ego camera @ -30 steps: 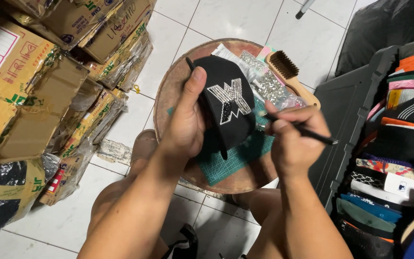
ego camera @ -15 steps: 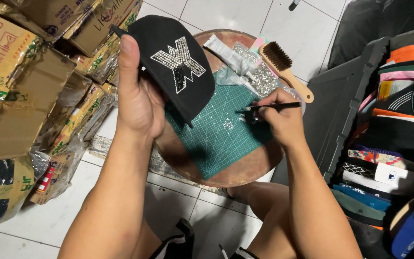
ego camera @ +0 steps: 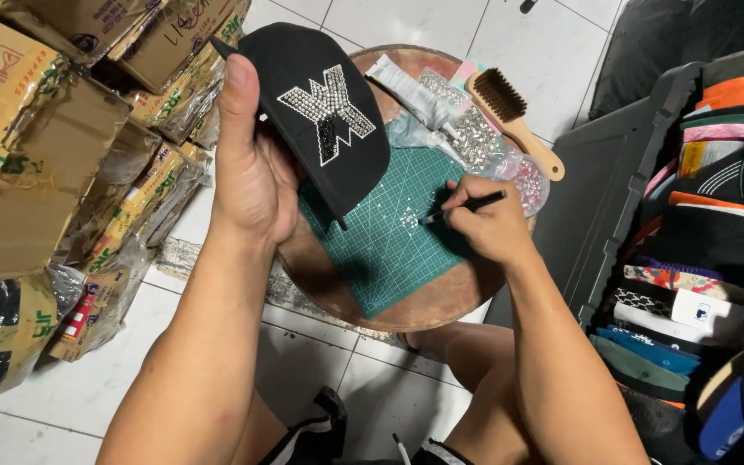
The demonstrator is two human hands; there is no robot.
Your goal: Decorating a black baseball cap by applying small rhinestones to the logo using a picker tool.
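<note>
Saw left hand [ego camera: 256,172] gripping black cap [ego camera: 325,112], raised far-left over round table [ego camera: 406,310]. Its stone emblem [ego camera: 329,112] looked mostly filled, I judged. Right hand [ego camera: 488,224] pinched thin black pen tool [ego camera: 462,207], tip at loose stones [ego camera: 408,220] on green cutting mat [ego camera: 389,232]. Brown cartons [ego camera: 36,129] with green and red print stacked left; clear stone bags [ego camera: 475,138] far.

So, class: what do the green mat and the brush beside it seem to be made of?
Green mat: probably flexible vinyl or rubber, matte, with a printed white grid. Brush: pale wood handle, likely unvarnished, with dark bristles, natural or synthetic unclear.
</note>
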